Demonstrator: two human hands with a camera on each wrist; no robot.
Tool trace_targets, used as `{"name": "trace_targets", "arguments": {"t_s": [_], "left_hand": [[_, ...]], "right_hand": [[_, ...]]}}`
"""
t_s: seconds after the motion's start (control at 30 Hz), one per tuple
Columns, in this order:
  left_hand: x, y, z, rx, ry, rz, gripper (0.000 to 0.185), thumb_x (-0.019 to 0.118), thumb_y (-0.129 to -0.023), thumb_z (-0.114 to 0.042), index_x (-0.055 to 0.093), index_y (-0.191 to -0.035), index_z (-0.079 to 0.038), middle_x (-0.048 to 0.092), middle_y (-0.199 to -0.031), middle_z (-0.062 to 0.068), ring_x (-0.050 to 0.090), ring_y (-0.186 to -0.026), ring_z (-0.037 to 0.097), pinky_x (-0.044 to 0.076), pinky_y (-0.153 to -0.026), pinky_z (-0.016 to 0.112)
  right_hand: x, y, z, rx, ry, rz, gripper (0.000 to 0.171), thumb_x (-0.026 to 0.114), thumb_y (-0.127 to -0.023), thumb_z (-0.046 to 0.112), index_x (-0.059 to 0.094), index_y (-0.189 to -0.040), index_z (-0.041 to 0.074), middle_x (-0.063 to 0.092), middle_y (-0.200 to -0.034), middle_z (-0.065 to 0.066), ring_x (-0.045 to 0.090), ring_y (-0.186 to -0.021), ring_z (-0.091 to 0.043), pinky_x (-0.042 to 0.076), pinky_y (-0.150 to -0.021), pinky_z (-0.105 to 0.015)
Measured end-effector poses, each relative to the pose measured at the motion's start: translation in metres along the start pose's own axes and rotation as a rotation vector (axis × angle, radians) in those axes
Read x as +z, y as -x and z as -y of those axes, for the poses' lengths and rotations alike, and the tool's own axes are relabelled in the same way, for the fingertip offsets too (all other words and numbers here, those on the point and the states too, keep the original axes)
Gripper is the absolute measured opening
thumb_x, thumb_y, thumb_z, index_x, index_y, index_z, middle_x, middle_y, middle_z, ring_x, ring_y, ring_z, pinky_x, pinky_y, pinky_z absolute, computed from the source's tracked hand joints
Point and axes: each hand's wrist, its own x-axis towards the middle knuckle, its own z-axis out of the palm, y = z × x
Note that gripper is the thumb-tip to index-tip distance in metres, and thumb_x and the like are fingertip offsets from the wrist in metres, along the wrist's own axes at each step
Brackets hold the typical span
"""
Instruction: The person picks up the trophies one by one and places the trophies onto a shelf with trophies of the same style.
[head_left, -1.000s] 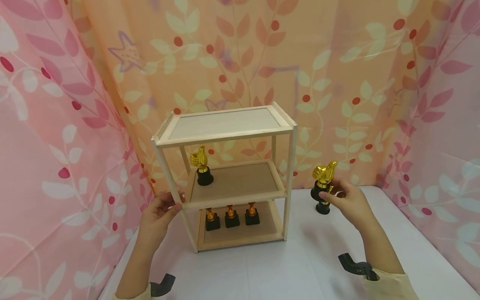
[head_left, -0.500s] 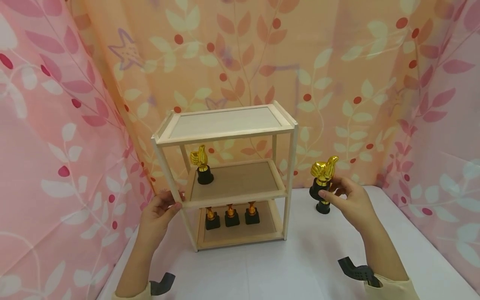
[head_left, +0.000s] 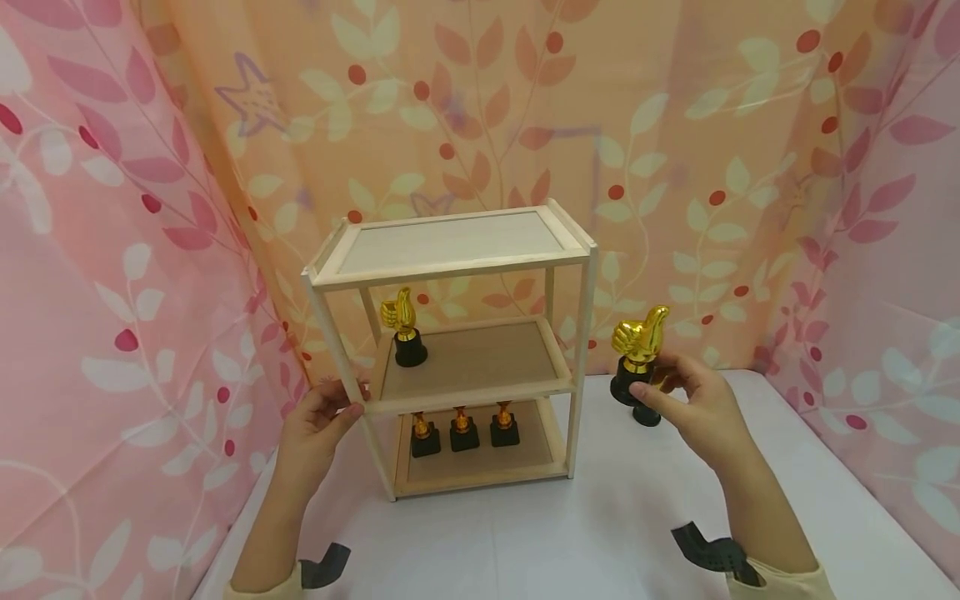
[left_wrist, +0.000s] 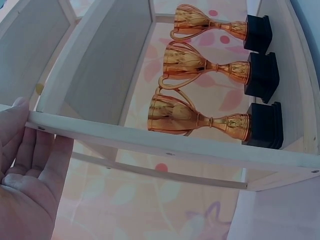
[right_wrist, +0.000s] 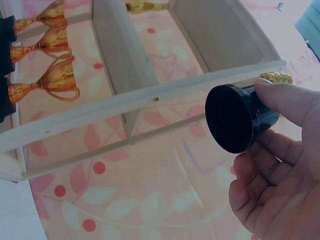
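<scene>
My right hand pinches a gold thumbs-up trophy by its black base, lifted above the table to the right of a three-tier wooden shelf. From the right wrist view, the hollow underside of the black base faces the camera. Thumb and fingers of my left hand grip the shelf's front left post at the middle tier. A matching thumbs-up trophy stands upright at the left of that tier. On the bottom tier, three cup trophies stand in a row, their upper parts hidden in the head view.
Behind the held trophy, another black base stands on the white table, mostly hidden. Patterned curtains enclose the back and both sides. The right front post rises between the held trophy and the middle tier.
My right hand has brought the trophy slightly up and left, closer to the shelf, covering more of the one behind. My left hand keeps its place on the post.
</scene>
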Motion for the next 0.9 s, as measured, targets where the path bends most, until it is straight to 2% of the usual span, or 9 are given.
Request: {"name": "trace_targets", "arguments": {"t_s": [0.13, 0.23, 0.4, 0.5, 0.73, 0.9], "left_hand": [[-0.002, 0.002, 0.000, 0.003, -0.015, -0.010, 0.035, 0.069, -0.094, 0.006, 0.059, -0.127, 0.010, 0.068, -0.121, 0.013, 0.067, -0.107, 0.017, 0.056, -0.094, 0.020], [-0.002, 0.003, 0.001, 0.009, -0.008, -0.014, 0.036, 0.068, -0.094, 0.007, 0.058, -0.128, 0.010, 0.068, -0.122, 0.015, 0.068, -0.107, 0.017, 0.056, -0.094, 0.020], [0.000, 0.000, 0.002, 0.011, 0.008, 0.004, 0.035, 0.069, -0.093, 0.006, 0.058, -0.126, 0.011, 0.067, -0.121, 0.017, 0.068, -0.107, 0.016, 0.057, -0.095, 0.022], [-0.001, 0.000, 0.002, 0.021, 0.028, 0.002, 0.034, 0.068, -0.092, 0.009, 0.058, -0.125, 0.012, 0.068, -0.119, 0.016, 0.068, -0.106, 0.016, 0.057, -0.094, 0.022], [0.000, 0.000, 0.002, 0.041, 0.054, 0.019, 0.035, 0.067, -0.093, 0.010, 0.056, -0.125, 0.015, 0.066, -0.119, 0.022, 0.068, -0.106, 0.020, 0.057, -0.095, 0.022], [0.001, 0.000, 0.000, 0.008, 0.003, 0.004, 0.035, 0.068, -0.094, 0.006, 0.059, -0.127, 0.010, 0.066, -0.122, 0.021, 0.067, -0.107, 0.016, 0.056, -0.095, 0.021]], "right_hand": [[0.007, 0.001, 0.009, -0.030, -0.008, 0.017, 0.041, 0.078, -0.093, 0.025, 0.065, -0.129, 0.009, 0.064, -0.099, -0.004, 0.055, -0.091, -0.014, 0.044, -0.076, -0.028], [0.012, 0.001, 0.014, -0.056, -0.021, 0.025, 0.040, 0.078, -0.093, 0.024, 0.064, -0.128, 0.010, 0.063, -0.097, -0.003, 0.056, -0.091, -0.016, 0.046, -0.075, -0.028], [0.021, 0.004, 0.020, -0.100, -0.087, 0.021, 0.038, 0.079, -0.091, 0.016, 0.065, -0.125, 0.009, 0.065, -0.099, -0.002, 0.058, -0.092, -0.020, 0.048, -0.078, -0.020], [0.028, 0.003, 0.026, -0.114, -0.129, 0.040, 0.038, 0.080, -0.091, 0.015, 0.065, -0.125, 0.009, 0.066, -0.102, -0.001, 0.059, -0.093, -0.022, 0.048, -0.079, -0.020], [0.039, 0.003, 0.042, -0.091, -0.131, 0.057, 0.036, 0.081, -0.090, 0.019, 0.066, -0.123, 0.013, 0.068, -0.105, 0.002, 0.059, -0.095, -0.020, 0.048, -0.078, -0.028], [0.045, 0.005, 0.052, -0.047, -0.169, 0.071, 0.038, 0.081, -0.090, 0.020, 0.067, -0.124, 0.013, 0.069, -0.113, 0.001, 0.060, -0.103, -0.023, 0.047, -0.090, -0.035]]}}
